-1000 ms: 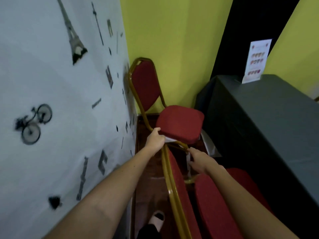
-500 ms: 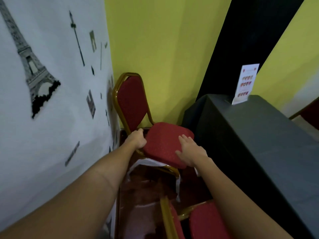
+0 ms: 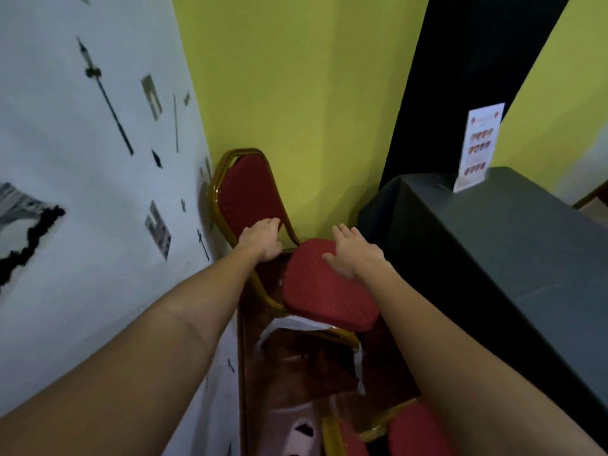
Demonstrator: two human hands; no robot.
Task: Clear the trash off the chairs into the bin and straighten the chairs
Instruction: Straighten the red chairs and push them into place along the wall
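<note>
A red padded chair (image 3: 329, 297) with a gold frame stands in the corner, its back close to the white wall. My left hand (image 3: 261, 240) is curled around the bottom of the backrest, where it meets the frame. My right hand (image 3: 353, 253) lies flat on the rear of the seat, fingers spread and reaching past its far edge. White crumpled sheeting (image 3: 296, 324) hangs under the seat's front. A second red chair (image 3: 411, 432) shows at the bottom edge. No bin is in view.
A table under a black cloth (image 3: 493, 258) runs along the right, close to the chair, with an upright paper card (image 3: 477, 149) on it. The white decorated wall (image 3: 82, 192) is on the left and the yellow wall (image 3: 296, 110) is behind. My shoe (image 3: 302, 432) shows below.
My left hand went from the seat's left edge up to the backrest's base. My right hand slid from the seat's front to its rear. The second chair dropped lower in view.
</note>
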